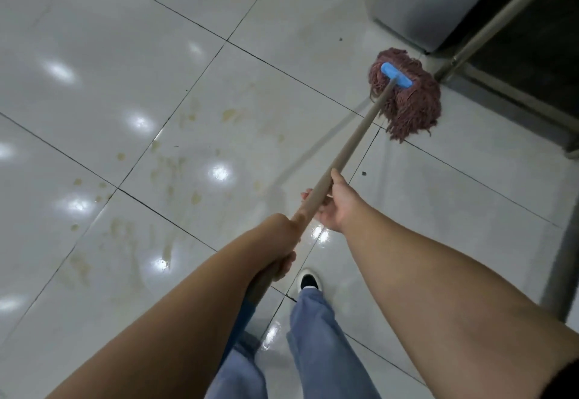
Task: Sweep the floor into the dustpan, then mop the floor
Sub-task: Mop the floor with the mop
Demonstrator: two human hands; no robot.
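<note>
mop head down by the grey cabinet

both my hands grip the mop handle (351,148): my left hand (282,242) closed low on it, my right hand (335,201) wrapped higher up. the reddish mop head (407,107) rests on the tiled floor (125,54), near the grey cabinet (432,0). yellowish stains (175,166) mark the tiles to my left.

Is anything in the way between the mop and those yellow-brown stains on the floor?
Nothing visible. The mop head sits on the tiles near a grey cabinet, and bare shiny floor lies between it and the yellowish stains. Both hands hold the handle.
</note>
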